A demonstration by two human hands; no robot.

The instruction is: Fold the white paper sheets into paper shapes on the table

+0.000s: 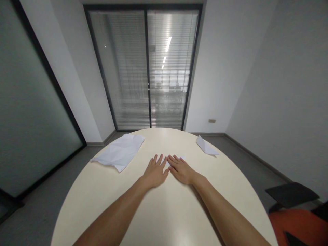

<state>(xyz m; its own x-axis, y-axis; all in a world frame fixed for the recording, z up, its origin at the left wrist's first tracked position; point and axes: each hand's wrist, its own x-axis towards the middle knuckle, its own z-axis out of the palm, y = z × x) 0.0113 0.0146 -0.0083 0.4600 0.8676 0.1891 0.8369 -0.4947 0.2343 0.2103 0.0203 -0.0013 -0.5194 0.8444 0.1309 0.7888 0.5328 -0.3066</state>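
White paper [167, 163], lying on a pale tabletop [166, 212], mostly covered (full outline hidden)

Passage exists over bare tabletop [164, 140] between the creased sheet [123, 150] and the left hand [155, 173], and between the right hand [182, 171] and the folded piece [206, 147]. Access to the central paper [167, 163] is obstructed by both hands.

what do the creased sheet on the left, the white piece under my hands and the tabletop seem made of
Sheet: probably paper; matte, thin, sharply creased.
White piece: maybe paper too, flat and matte, though fingers hide much.
Tabletop: perhaps laminate, smooth cream with a soft sheen.
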